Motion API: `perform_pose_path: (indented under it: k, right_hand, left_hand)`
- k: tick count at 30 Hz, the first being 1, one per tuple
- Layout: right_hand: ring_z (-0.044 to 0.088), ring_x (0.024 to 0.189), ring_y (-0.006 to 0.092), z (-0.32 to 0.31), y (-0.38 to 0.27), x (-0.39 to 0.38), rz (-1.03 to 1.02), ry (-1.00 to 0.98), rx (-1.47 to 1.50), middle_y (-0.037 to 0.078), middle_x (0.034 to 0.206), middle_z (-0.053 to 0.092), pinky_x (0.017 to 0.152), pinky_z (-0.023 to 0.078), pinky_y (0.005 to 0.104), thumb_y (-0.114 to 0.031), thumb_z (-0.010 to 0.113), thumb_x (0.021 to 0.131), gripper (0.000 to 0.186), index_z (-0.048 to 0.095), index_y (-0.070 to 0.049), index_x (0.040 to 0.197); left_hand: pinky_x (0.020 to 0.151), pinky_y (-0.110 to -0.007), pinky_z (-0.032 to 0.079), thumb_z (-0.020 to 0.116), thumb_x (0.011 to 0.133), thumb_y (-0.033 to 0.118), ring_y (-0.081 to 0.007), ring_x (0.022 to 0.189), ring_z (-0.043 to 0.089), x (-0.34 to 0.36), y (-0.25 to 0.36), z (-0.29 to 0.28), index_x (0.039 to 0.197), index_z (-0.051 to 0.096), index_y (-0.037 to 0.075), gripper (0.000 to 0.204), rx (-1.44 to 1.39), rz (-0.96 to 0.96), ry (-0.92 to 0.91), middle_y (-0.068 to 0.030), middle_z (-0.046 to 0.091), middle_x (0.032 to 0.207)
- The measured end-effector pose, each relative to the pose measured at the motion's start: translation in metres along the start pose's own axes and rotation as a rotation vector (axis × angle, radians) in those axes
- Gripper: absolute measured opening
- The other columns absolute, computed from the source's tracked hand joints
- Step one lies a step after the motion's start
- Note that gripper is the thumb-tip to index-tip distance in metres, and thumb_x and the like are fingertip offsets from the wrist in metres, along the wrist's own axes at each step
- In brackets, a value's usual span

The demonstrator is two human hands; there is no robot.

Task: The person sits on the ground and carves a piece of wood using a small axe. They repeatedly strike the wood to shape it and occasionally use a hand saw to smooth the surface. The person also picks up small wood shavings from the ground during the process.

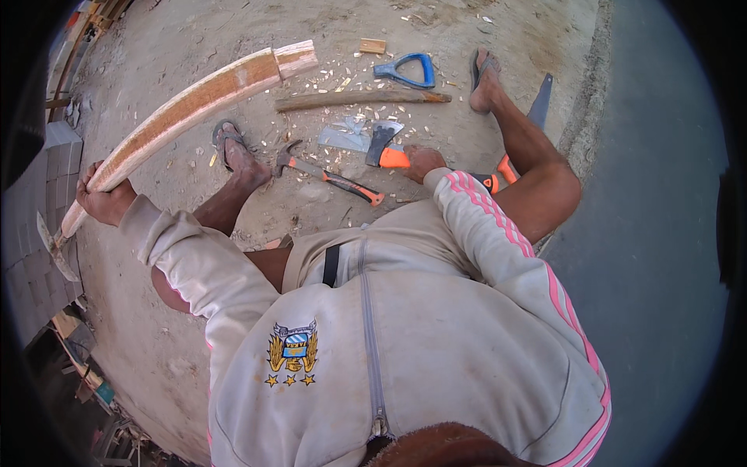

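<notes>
My left hand (pixel 109 196) is closed round the lower part of a long pale timber (pixel 194 101), which runs away over the ground and has a notch cut near its far end. A curved metal blade (pixel 56 251) shows at the timber's near end; whether the two are joined I cannot tell. My right hand (pixel 425 162) grips the orange handle of a hatchet (pixel 384 142), its dark head pointing left, low over the ground. Left of it lies a claw hammer (pixel 331 175) with an orange and black grip. Clear plastic sheet (pixel 342 136) lies by the hatchet head.
Beyond the hatchet are a rough wooden stick (pixel 362 99), a blue D-shaped handle (pixel 406 70) and a small wood block (pixel 372 46). A handsaw (pixel 538 101) lies beside my right leg. Grey blocks (pixel 50 187) are stacked at left. Wood chips litter the sandy ground; a smooth grey slab (pixel 654 233) borders the right.
</notes>
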State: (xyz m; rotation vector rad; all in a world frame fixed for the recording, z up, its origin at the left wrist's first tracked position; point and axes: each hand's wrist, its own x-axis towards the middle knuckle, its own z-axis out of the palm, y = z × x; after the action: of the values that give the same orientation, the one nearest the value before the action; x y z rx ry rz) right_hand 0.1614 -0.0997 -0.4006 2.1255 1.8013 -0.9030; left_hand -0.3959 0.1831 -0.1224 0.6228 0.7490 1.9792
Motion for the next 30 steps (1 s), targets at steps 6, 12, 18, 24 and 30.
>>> perform_pose_path:
  k: [6, 12, 18, 24, 30]
  right_hand:
    - [0.065, 0.113, 0.0329, 0.0, 0.03, 0.001, 0.242, -0.073, 0.098, 0.011, 0.123, 0.067, 0.094, 0.053, 0.0452, -0.038, 0.073, 0.082, 0.053, 0.057, -0.018, 0.129]
    - [0.064, 0.114, 0.032, 0.012, 0.054, 0.008, 0.261, -0.075, 0.153, 0.01, 0.123, 0.067, 0.094, 0.052, 0.0453, -0.041, 0.074, 0.082, 0.054, 0.057, -0.019, 0.129]
    - [0.063, 0.115, 0.0342, 0.03, 0.061, 0.021, 0.334, -0.104, 0.104, 0.014, 0.124, 0.066, 0.095, 0.052, 0.0458, -0.036, 0.075, 0.081, 0.054, 0.058, -0.015, 0.127]
    - [0.062, 0.119, 0.0328, 0.031, 0.056, 0.046, 0.446, -0.304, -0.003, 0.014, 0.129, 0.064, 0.098, 0.052, 0.0441, -0.028, 0.067, 0.088, 0.042, 0.061, -0.011, 0.125]
    - [0.066, 0.109, 0.0352, -0.039, 0.038, 0.084, 0.328, -0.011, 0.121, 0.017, 0.129, 0.064, 0.094, 0.052, 0.0476, -0.035, 0.058, 0.088, 0.042, 0.065, -0.012, 0.123]
  left_hand:
    - [0.083, -0.046, 0.05, 0.042, 0.096, 0.025, -0.0283, 0.083, 0.059, 0.002, -0.086, -0.044, 0.088, 0.05, 0.003, 0.024, 0.064, -0.238, 0.202, -0.0122, 0.056, 0.082]
    - [0.083, -0.047, 0.05, 0.045, 0.094, 0.021, -0.0275, 0.083, 0.059, -0.009, -0.15, -0.094, 0.087, 0.052, 0.005, 0.019, 0.001, -0.421, 0.232, -0.0099, 0.057, 0.082]
    - [0.08, -0.045, 0.051, 0.051, 0.091, 0.021, -0.027, 0.081, 0.058, -0.05, -0.183, -0.061, 0.082, 0.049, 0.009, 0.015, 0.068, -0.41, 0.39, -0.0077, 0.057, 0.078]
    - [0.073, -0.042, 0.051, 0.052, 0.092, 0.022, -0.0261, 0.074, 0.055, -0.055, -0.196, -0.067, 0.082, 0.046, 0.01, 0.017, -0.093, -0.486, 0.335, -0.0084, 0.056, 0.076]
    - [0.074, -0.042, 0.051, 0.053, 0.093, 0.025, -0.0267, 0.075, 0.056, -0.073, -0.204, -0.059, 0.085, 0.047, 0.007, 0.02, -0.053, -0.459, 0.39, -0.01, 0.056, 0.076]
